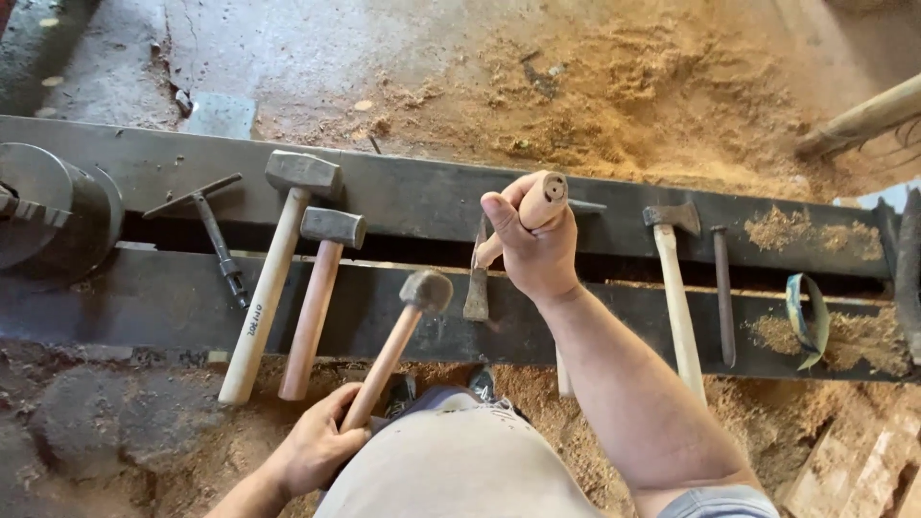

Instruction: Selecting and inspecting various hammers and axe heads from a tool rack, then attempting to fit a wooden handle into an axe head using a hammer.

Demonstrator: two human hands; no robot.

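- Right hand point(532, 251): raised over the bench, forearm running up from the lower right, fist closed around a pale wooden handle point(539, 203). The handle's rounded butt end pokes out above the thumb.
- That handle carries a flat grey metal blade point(477, 284) which points downward at the left of the fist, its wide end over the front rail of the bench.
- Left hand point(317, 443): low, at the bottom edge of view, wrist bent, fingers wrapped shut around the lower end of a round-headed mallet with a light wooden handle point(401, 328).
- The mallet slants up and to the right; its dark rounded head is in the air near the blade, apart from it.
- Left of the mallet: two grey block-headed sledge hammers with pale wooden handles, a long one point(271, 275) and a shorter one point(318, 299), lying side by side across the long dark metal bench point(403, 197).
- Further left: a dark T-handled metal key point(217, 233), and a round dark metal chuck point(48, 206) at the bench end.
- Right of the raised hand: a small hatchet with a pale handle point(674, 288), then a slim dark metal chisel point(722, 293).
- Sawdust point(624, 105) covers the ground beyond the bench.
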